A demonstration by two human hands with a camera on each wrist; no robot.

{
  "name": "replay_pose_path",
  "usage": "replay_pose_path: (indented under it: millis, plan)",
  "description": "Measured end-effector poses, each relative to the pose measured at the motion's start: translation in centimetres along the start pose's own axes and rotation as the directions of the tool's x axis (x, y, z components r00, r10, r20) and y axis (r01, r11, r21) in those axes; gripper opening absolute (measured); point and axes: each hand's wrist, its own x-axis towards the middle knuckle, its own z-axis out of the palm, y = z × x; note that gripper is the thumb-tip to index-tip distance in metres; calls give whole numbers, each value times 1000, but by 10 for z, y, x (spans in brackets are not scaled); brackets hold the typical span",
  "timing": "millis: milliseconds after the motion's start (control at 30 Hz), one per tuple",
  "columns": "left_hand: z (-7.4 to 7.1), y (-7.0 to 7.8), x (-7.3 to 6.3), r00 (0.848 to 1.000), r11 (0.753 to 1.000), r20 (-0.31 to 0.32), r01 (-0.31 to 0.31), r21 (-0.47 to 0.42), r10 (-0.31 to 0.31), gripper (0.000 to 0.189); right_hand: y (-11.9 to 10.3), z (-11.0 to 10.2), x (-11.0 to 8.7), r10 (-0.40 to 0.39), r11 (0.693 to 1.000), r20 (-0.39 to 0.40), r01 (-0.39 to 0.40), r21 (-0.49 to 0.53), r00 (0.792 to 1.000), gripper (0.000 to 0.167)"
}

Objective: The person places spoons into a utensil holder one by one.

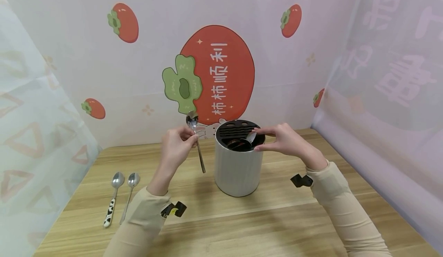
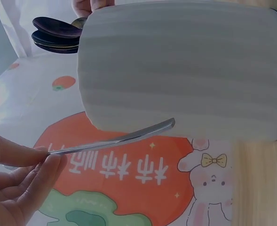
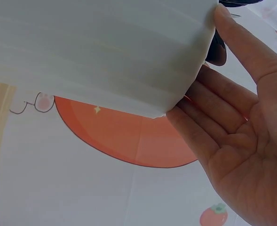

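Note:
My left hand (image 1: 175, 146) pinches a metal spoon (image 2: 129, 140) left of a white cylindrical utensil holder (image 1: 238, 172). The spoon's bowl points up and its handle slants down. On the holder's right rim my right hand (image 1: 288, 140) rests, thumb at the front and fingers toward the back; some fingertips are hidden in the right wrist view. Dark spoons (image 2: 56, 28) stand inside the holder with their bowls above the rim. A silver spoon bowl (image 1: 251, 136) shows beside them, close to my right fingers. Black slots (image 1: 237, 131) fill the back part of the holder's top.
Two spoons lie on the wooden table (image 1: 214, 230) at the left: one with a black-and-white spotted handle (image 1: 109, 212), one all metal (image 1: 133, 180). A cloth printed with red persimmons (image 1: 235, 65) hangs behind, and pale cloths hang at both sides.

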Motion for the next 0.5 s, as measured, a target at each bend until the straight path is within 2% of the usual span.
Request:
replay_pose_path:
  millis: [300,500]
  plan:
    - [3,10,2,994,995,-51,-95,-12,94,6,0,0,0,-14,1000,-11,14,-8,1000,54]
    - [5,19,4,985,989,-91,-149,-14,147,7,-1,-1,0,-10,1000,-8,10,-6,1000,54]
